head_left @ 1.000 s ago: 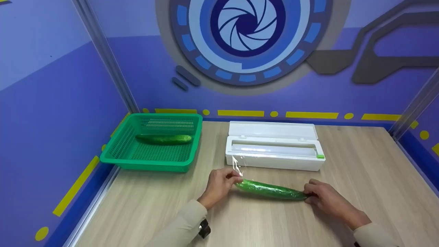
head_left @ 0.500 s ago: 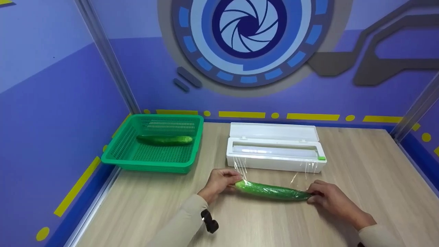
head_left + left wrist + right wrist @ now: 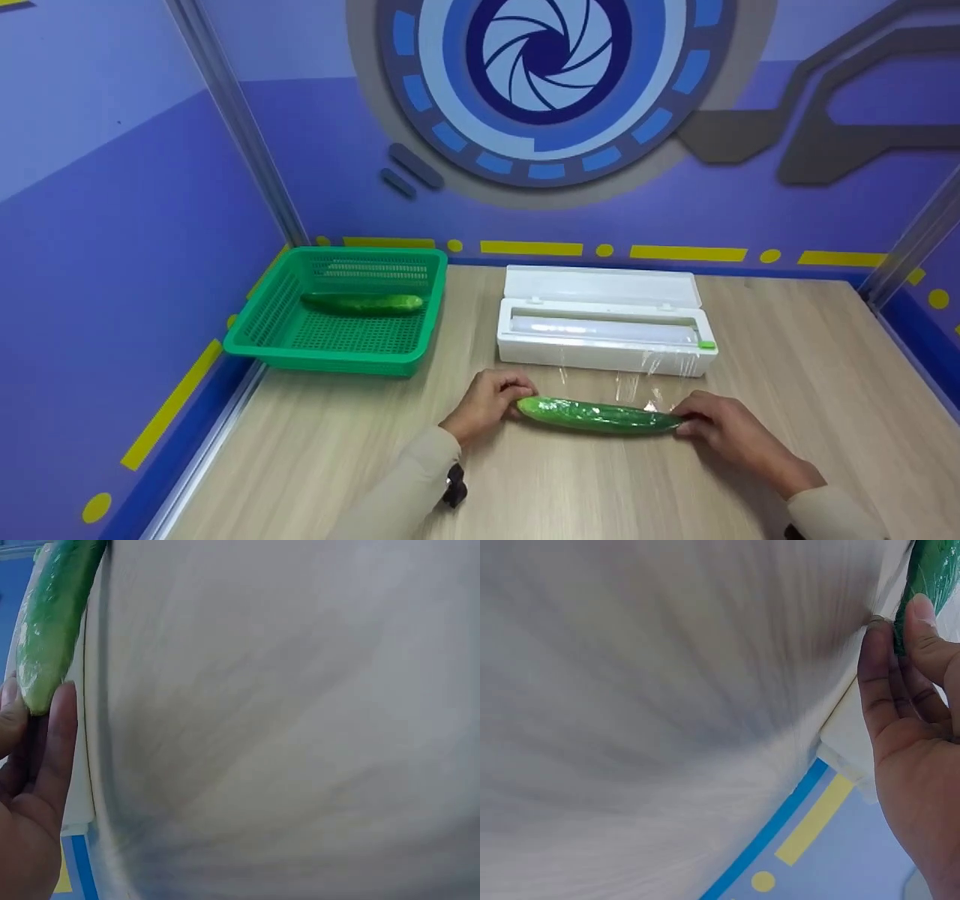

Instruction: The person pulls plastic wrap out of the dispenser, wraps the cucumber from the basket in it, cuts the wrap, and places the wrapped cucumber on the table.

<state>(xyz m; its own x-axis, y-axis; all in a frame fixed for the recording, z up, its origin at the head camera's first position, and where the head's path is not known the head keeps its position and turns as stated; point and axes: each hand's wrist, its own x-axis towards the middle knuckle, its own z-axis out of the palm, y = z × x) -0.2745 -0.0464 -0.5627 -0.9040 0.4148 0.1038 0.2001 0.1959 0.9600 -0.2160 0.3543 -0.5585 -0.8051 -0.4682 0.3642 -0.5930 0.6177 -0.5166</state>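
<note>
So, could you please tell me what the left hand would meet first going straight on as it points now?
The left hand would probably meet the film-wrapped cucumber first, since its pale end lies at the fingertips; beyond that, perhaps the white cling-film dispenser, though depth is unclear.

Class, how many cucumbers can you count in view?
2: one cucumber lies in the green basket; the film-covered cucumber is between the left hand and right hand.

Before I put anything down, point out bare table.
Bare table lies right of the white box, and this side of the held cucumber, between left hand and right hand. A narrower gap separates box and basket. Crowded: between box and cucumber, where film stretches.
</note>
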